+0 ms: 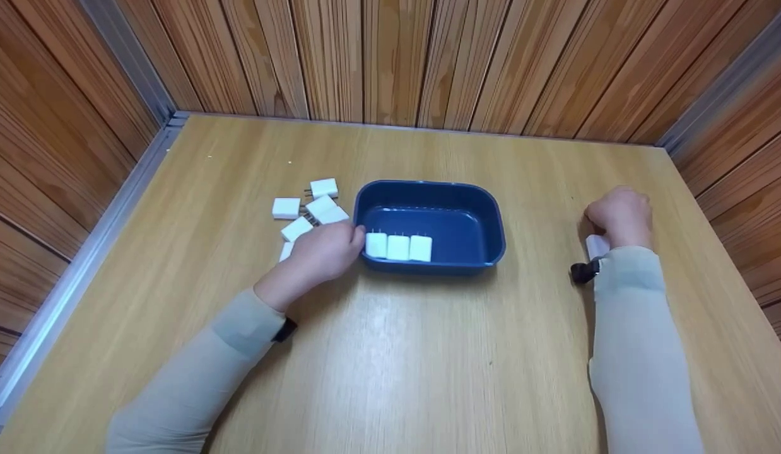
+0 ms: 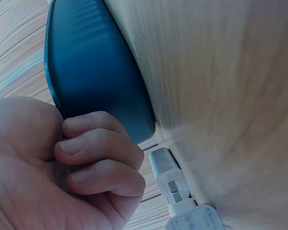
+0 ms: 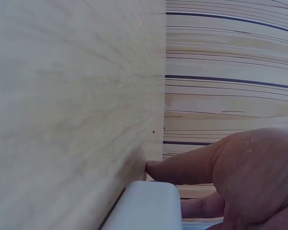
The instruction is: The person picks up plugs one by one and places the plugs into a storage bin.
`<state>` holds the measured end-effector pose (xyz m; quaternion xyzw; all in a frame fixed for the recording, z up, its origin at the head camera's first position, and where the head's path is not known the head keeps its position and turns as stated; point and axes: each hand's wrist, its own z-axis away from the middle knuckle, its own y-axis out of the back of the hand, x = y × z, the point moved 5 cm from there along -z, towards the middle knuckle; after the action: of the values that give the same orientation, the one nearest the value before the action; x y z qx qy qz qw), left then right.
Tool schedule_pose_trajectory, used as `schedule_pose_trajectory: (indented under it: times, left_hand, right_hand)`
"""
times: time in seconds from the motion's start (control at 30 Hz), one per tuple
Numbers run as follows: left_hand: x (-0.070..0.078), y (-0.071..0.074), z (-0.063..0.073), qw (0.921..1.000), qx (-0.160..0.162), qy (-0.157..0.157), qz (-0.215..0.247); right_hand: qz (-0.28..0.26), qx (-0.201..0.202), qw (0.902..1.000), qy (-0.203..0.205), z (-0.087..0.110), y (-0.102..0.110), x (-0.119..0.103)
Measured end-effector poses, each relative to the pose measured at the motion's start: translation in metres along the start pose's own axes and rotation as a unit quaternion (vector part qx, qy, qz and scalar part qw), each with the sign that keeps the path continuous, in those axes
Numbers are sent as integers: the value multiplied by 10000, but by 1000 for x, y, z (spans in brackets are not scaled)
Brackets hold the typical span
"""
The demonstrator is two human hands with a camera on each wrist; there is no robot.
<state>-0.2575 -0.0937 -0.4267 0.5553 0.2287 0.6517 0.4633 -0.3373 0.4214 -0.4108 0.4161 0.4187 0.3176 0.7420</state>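
Wood-panelled walls (image 1: 390, 63) enclose the back and sides of a pale wooden worktop (image 1: 390, 378). Two light sleeves (image 1: 640, 353) reach in from its front edge. A dark blue tub (image 1: 453, 270) sits near the worktop's middle, somewhat closer to the back edge. The left hand (image 1: 321, 249) is at the tub's front-left corner, its fingers curled and gripping the rim. The right hand (image 1: 624, 217) rests near the worktop's right edge, fingers bent down to the surface; whether they hold anything cannot be told. Smallest are the white plug adapters: three (image 1: 398, 248) stand in a row inside the tub, along its front wall towards the left, prongs facing back. At least six more (image 1: 296, 228) lie loosely grouped left of the tub. Another (image 1: 596, 246) lies beside the right wrist.
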Motion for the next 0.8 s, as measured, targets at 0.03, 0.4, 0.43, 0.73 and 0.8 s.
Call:
schedule_pose_trajectory:
  times: [0.03, 0.4, 0.43, 0.73, 0.8]
  left_hand:
    - [0, 0, 0, 10000, 2, 10, 13]
    - [-1, 0, -1, 10000, -19, -1, 1]
    - [0, 0, -1, 10000, -26, 10, -1]
    - [0, 0, -1, 10000, -17, 38, -56]
    - [1, 1, -1, 10000, 7, 11, -85]
  right_hand:
    - [2, -11, 10000, 1, 0, 0, -1]
    - [-207, 81, 9997, 120, 1, 0, -3]
    - [-211, 106, 9996, 158, 1, 0, -3]
    - [-91, 311, 9981, 517, 2, 2, -12]
    - [-167, 317, 9980, 530, 2, 3, -14]
